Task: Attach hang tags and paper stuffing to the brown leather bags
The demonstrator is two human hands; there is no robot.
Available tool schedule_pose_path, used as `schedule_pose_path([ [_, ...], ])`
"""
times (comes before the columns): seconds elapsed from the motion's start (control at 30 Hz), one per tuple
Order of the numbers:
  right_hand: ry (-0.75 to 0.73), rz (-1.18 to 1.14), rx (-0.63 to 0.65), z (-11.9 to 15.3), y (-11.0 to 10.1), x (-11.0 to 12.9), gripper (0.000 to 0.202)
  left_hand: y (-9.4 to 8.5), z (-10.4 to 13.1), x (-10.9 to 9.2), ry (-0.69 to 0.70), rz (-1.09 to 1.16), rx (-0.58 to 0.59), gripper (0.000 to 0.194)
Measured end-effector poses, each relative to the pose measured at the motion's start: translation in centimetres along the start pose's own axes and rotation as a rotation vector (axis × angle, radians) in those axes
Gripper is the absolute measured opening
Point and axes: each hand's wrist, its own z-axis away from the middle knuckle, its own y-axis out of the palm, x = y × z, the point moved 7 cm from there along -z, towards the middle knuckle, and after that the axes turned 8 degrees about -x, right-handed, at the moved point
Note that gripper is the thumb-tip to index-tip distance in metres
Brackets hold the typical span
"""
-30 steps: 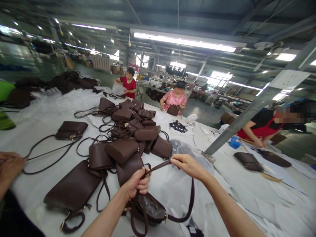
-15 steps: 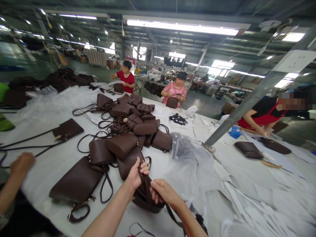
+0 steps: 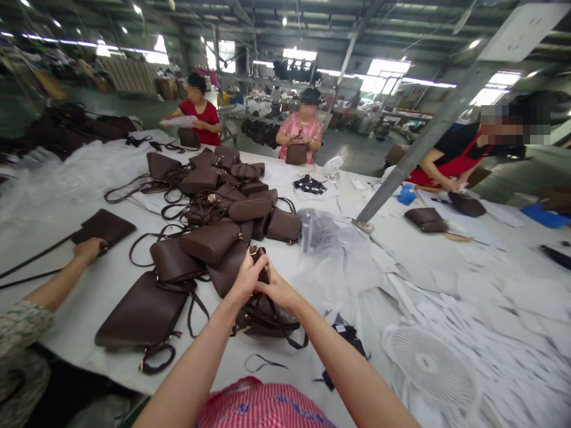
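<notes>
My left hand [image 3: 246, 278] and my right hand [image 3: 280, 288] meet at the near edge of a heap of dark brown handbags [image 3: 209, 241]. Closed fingers of both hands grip a brown bag strap [image 3: 260, 257], with gold-coloured metal showing near its top. Under them a brown handbag [image 3: 263, 324] lies on the white table, and a loop of its strap hangs to the right. My fingers partly cover the gripped section. To the left, a larger flat brown bag [image 3: 141, 312] lies with its short wrist loop toward me.
A co-worker's hand [image 3: 91, 249] touches another brown bag [image 3: 107, 227] at left. Clear plastic [image 3: 328, 235] lies right of the heap, near a slanted metal post [image 3: 401, 148]. A white fan [image 3: 430, 365], black tags [image 3: 345, 345] and paper strips are at right. Three people work across the table.
My hands have come together and moved slightly up and away, on the strap. The co-worker's hand at left has reached onto the flat bag. The view has tilted down.
</notes>
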Motion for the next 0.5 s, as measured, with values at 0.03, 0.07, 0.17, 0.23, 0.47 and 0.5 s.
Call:
schedule_pose_path([
  [0.03, -0.039, 0.002, -0.017, -0.1, 0.0, 0.3, 0.060, -0.5, 0.1, -0.1, 0.037, -0.039, -0.015, 0.036],
  [0.07, -0.083, 0.032, -0.038, -0.2, -0.1, 0.6, 0.053, -0.9, 0.4, 0.0, 0.038, -0.052, -0.006, 0.045],
  [0.17, -0.190, 0.267, -0.100, 0.0, 0.0, 1.1, 0.045, -1.3, 1.9, 1.9, -0.137, 0.010, 0.128, 0.056],
  [0.23, -0.236, 0.450, -0.111, 0.5, 0.4, 1.2, 0.045, -1.8, 3.1, 3.0, -0.259, 0.076, 0.196, 0.061],
  [0.47, -0.229, 0.830, -0.093, 1.1, 1.3, 0.9, 0.038, -4.5, 4.0, 5.1, -0.450, -0.057, 0.187, 0.040],
  [0.5, -0.201, 0.834, -0.087, 0.9, 1.3, 0.7, 0.037, -4.5, 4.0, 5.3, -0.461, -0.097, 0.192, 0.041],
])
